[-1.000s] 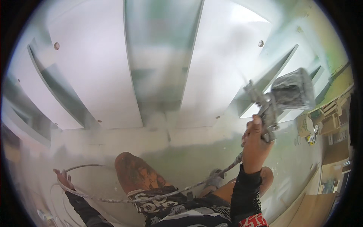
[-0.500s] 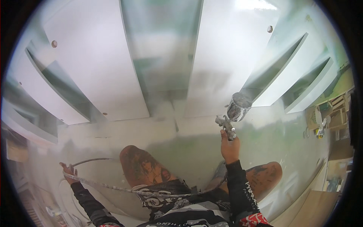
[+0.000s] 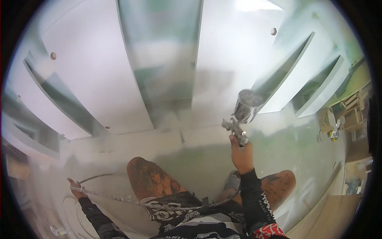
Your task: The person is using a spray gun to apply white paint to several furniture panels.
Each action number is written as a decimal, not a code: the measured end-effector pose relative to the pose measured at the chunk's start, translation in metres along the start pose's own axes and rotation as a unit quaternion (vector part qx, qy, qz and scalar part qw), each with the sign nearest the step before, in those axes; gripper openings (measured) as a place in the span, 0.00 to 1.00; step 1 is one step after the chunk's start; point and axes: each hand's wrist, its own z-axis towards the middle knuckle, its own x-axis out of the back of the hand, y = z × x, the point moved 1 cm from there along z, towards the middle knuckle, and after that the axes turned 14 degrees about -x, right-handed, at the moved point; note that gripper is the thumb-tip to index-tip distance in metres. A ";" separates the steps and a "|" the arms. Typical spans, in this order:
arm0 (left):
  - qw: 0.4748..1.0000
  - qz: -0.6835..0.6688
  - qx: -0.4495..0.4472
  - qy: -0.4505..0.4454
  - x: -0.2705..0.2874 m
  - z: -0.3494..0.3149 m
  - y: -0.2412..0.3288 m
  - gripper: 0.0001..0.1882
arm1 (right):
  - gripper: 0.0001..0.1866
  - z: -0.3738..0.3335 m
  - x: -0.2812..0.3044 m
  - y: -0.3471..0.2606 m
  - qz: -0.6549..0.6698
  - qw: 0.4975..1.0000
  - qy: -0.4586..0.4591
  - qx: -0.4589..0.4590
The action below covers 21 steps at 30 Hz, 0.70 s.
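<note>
My right hand (image 3: 241, 153) is closed round the handle of a paint spray gun (image 3: 234, 129). A paint-smeared cup (image 3: 248, 106) sits on top of the gun, which points toward the white panels. Off to the left, my left hand (image 3: 77, 189) is closed round a thin, paint-spattered air hose (image 3: 119, 199). The hose runs across my lap toward my right arm. In front of me stand two broad white panels, one on the left (image 3: 87, 71) and one on the right (image 3: 223, 51), with a gap between them.
Narrower white panels stand at the far left (image 3: 51, 97) and far right (image 3: 286, 85). Pale overspray and green patches cover the floor (image 3: 199, 155). Cardboard boxes (image 3: 352, 113) and cans lie along the right side. A whitish haze hangs round the panels.
The panels have shifted slightly left in view. The spray gun and my right hand sit a little further left and up. My left hand, still on the hose, has moved slightly right and down.
</note>
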 end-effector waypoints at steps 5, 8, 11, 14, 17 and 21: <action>0.999 0.006 -0.041 0.031 -0.019 -0.017 0.002 0.52 | 0.16 -0.009 0.038 -0.093 0.110 0.988 0.033 0.105; 0.999 0.005 -0.034 0.022 -0.021 -0.022 0.004 0.51 | 0.14 -0.013 0.060 -0.135 0.153 0.981 0.063 0.097; 0.999 0.007 -0.037 -0.003 -0.022 -0.026 0.007 0.51 | 0.13 -0.013 0.074 -0.170 0.196 0.959 0.105 0.176; 0.998 0.025 -0.054 0.018 -0.032 -0.038 0.011 0.51 | 0.14 -0.015 0.088 -0.198 0.186 0.950 0.151 0.199; 0.997 0.031 -0.068 0.025 -0.026 -0.038 0.009 0.51 | 0.16 -0.024 0.089 -0.221 0.222 0.926 0.200 0.231; 0.998 0.014 -0.051 0.033 -0.013 -0.025 0.002 0.51 | 0.21 -0.036 0.087 -0.226 0.252 0.913 0.193 0.255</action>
